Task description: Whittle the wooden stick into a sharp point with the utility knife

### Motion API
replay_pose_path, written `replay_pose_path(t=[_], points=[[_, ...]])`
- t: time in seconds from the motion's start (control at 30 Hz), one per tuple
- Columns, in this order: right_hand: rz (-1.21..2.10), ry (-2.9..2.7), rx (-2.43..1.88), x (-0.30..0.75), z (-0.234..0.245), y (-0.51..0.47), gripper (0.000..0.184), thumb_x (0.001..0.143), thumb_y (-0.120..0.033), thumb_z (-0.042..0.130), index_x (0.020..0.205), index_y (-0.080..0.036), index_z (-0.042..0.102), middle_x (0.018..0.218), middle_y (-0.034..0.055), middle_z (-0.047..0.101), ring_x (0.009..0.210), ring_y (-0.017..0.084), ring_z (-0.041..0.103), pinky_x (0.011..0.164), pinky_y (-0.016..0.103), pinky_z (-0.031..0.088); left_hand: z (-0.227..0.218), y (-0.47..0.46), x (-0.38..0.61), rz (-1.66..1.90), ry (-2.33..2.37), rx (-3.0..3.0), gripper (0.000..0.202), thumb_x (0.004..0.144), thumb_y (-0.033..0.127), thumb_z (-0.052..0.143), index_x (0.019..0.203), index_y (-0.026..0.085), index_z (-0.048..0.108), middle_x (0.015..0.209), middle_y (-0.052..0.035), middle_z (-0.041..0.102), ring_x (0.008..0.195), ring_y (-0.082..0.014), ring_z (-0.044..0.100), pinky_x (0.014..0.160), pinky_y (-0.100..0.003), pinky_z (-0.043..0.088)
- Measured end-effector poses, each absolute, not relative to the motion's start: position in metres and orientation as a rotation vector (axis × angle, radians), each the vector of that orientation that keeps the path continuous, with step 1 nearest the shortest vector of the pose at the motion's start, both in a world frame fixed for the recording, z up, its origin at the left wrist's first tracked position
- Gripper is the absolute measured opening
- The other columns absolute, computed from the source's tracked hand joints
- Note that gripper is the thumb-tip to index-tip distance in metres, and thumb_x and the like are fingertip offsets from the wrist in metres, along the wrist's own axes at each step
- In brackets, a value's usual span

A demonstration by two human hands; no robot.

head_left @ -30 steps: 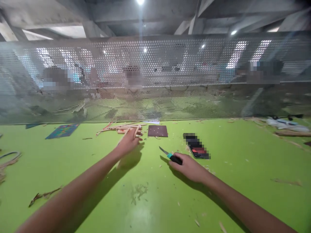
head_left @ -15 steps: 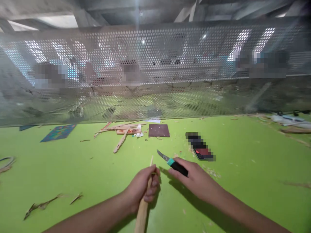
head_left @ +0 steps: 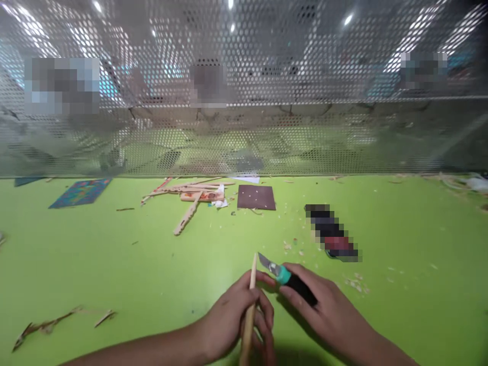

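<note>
My left hand [head_left: 238,320] is closed around a thin pale wooden stick [head_left: 251,284] that points away from me, its tip rising above my fingers. My right hand [head_left: 324,312] grips a small craft knife [head_left: 284,276] with a black handle, a teal collar and a short grey blade. The blade tip sits just right of the stick's upper end, close to my left fingertips. Both hands hover low over the green table [head_left: 114,264] near its front edge.
A pile of wooden sticks and scraps [head_left: 190,195] lies at the back, next to a dark brown square sheet [head_left: 256,197]. A blurred dark object [head_left: 332,234] lies right of centre. A colourful card [head_left: 80,192] lies far left. Wood shavings [head_left: 49,324] dot the table. A perforated metal screen [head_left: 244,101] walls the back.
My left hand took a stick from the back pile and drew it toward me. My right hand brought the knife beside it. The view tilted down.
</note>
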State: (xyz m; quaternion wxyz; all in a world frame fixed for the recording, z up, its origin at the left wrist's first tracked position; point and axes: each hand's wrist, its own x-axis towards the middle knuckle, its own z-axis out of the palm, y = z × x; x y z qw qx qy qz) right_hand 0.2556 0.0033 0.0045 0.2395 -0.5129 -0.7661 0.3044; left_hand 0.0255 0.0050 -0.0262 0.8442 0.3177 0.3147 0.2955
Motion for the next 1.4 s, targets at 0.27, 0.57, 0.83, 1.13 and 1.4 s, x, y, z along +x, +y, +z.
replay_pose_path(t=[0.27, 0.57, 0.83, 1.13, 1.4], points=[[0.682, -2.207, -1.350, 0.259, 0.002, 0.003, 0.027, 0.113, -0.046, 0.052, 0.120, -0.027, 0.071, 0.096, 0.0036, 0.078, 0.080, 0.022, 0.076, 0.070, 0.032, 0.058, -0.007, 0.005, 0.021, 0.544, 0.704, 0.778, 0.031, 0.097, 0.045, 0.074, 0.105, 0.019, 0.060, 0.062, 0.0095, 0.050, 0.038, -0.0050, 0.039, 0.033, -0.014, 0.038], [0.449, -2.258, -1.295, 0.271, -0.001, 0.006, 0.036, 0.114, -0.049, 0.050, 0.131, -0.024, 0.070, 0.099, 0.0076, 0.080, 0.081, 0.023, 0.079, 0.066, 0.033, 0.060, -0.012, 0.005, 0.019, 0.503, 0.652, 0.854, 0.053, 0.099, 0.065, 0.069, 0.125, 0.020, 0.058, 0.067, 0.0075, 0.057, 0.039, -0.0083, 0.052, 0.035, -0.017, 0.048], [0.356, -2.280, -1.299, 0.273, 0.000, 0.011, 0.039, 0.116, -0.048, 0.047, 0.131, -0.022, 0.070, 0.103, 0.0097, 0.082, 0.082, 0.023, 0.080, 0.066, 0.032, 0.062, 0.000, 0.000, 0.018, 0.532, 0.743, 0.897, 0.048, 0.098, 0.059, 0.073, 0.117, 0.018, 0.060, 0.063, 0.0083, 0.055, 0.040, -0.0045, 0.038, 0.034, -0.012, 0.033], [0.351, -2.350, -1.257, 0.272, -0.002, 0.009, 0.042, 0.116, -0.049, 0.046, 0.135, -0.020, 0.069, 0.094, 0.0083, 0.078, 0.071, 0.022, 0.076, 0.061, 0.032, 0.058, 0.003, 0.004, 0.022, 0.524, 0.828, 0.888, 0.053, 0.091, 0.070, 0.074, 0.083, 0.021, 0.054, 0.055, 0.0081, 0.053, 0.040, -0.0059, 0.038, 0.035, -0.016, 0.036], [0.361, -2.446, -1.158, 0.268, 0.000, 0.004, 0.043, 0.115, -0.054, 0.048, 0.129, -0.022, 0.073, 0.088, 0.0053, 0.076, 0.066, 0.018, 0.073, 0.059, 0.028, 0.055, 0.005, 0.004, 0.023, 0.494, 0.836, 0.908, 0.057, 0.086, 0.073, 0.077, 0.078, 0.021, 0.056, 0.049, 0.0094, 0.049, 0.035, -0.0057, 0.035, 0.032, -0.017, 0.032]])
